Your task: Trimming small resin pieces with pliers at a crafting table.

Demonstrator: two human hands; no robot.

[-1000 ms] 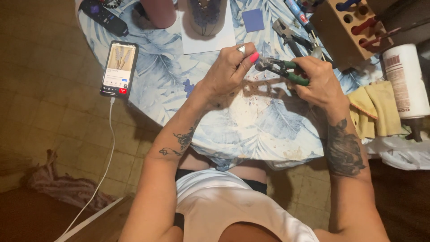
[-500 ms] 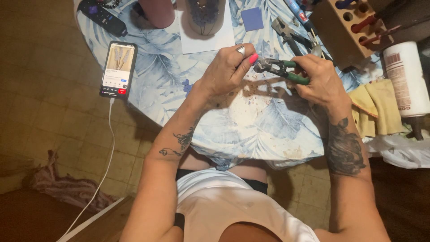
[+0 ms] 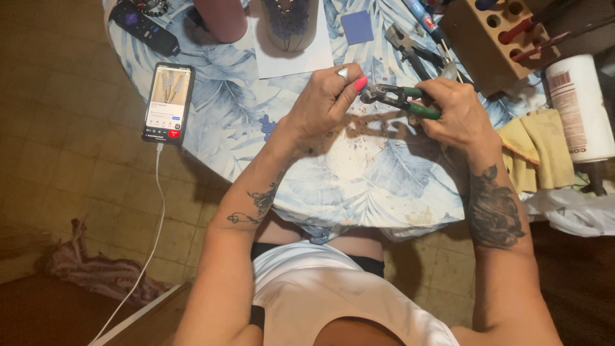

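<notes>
A round table [image 3: 384, 192] under a pale cloth printed with blue leaves fills the far half of the view, standing on worn brown floor tiles in dim light. At its middle, the left hand [image 3: 320, 102] pinches thumb and forefinger tightly together right at the nose of the green-handled nippers [image 3: 400, 99]; whatever small piece sits between those fingertips is too tiny to make out. The right hand [image 3: 458, 115] is wrapped closed around the green grips, squeezing, so the tool's head meets the pinch, seemingly for a controlled bite. Pale chips and dust lie on the cloth just beneath. Farther away rest a small blue square tile [image 3: 357, 27] and a white sheet [image 3: 269, 61] under a mosaic-covered piece. To the left a phone [image 3: 168, 102] lies face up, lit, its white cable [image 3: 150, 237] trailing to the floor. To the right stand a wooden tool block [image 3: 493, 38], yellow cloths [image 3: 538, 150] and a paper roll [image 3: 580, 106].
</notes>
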